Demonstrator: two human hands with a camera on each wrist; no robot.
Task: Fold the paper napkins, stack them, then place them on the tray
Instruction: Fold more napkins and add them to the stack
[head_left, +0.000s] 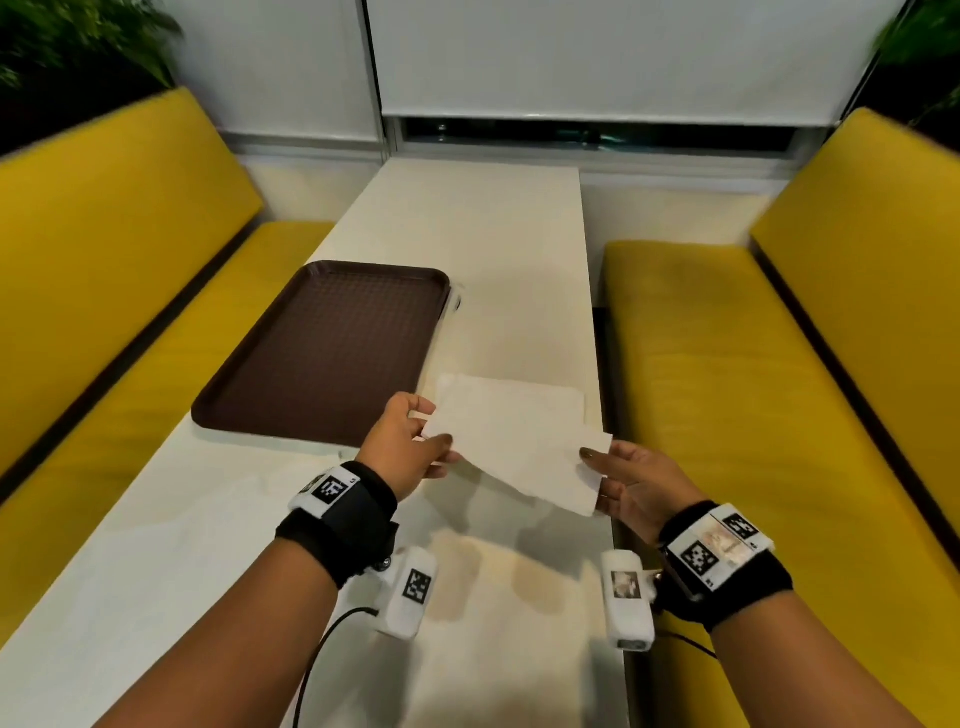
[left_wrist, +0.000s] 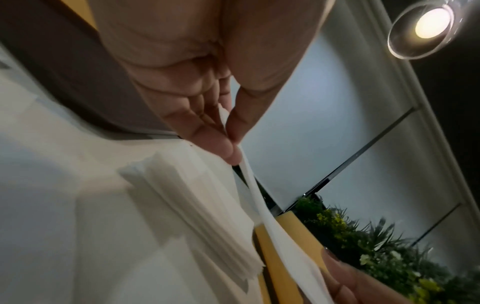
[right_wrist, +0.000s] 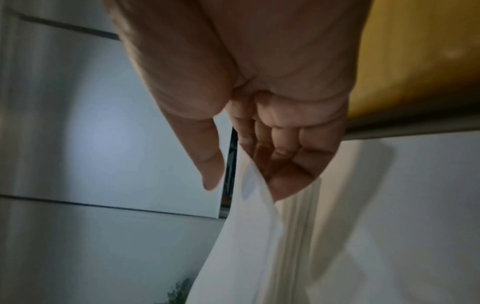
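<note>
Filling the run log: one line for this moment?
left hand: pinches napkin | right hand: holds napkin | tray: bare | stack: on table

Tray (head_left: 322, 353) on table (head_left: 467, 234), left side. Napkin stack (head_left: 514, 400) just right of tray, near table's right edge. Napkin (head_left: 519, 457) above table in front of stack, btwn my left hand (head_left: 405, 441) & right hand (head_left: 634, 483). Benches (head_left: 727, 364) both sides.

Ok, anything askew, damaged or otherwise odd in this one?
Nothing stands out. Both hands hold one napkin above the table: the left hand pinches its left corner, the right hand holds its right edge. The stack beneath looks neat, and the tray lies flat, with no napkins on it.
</note>
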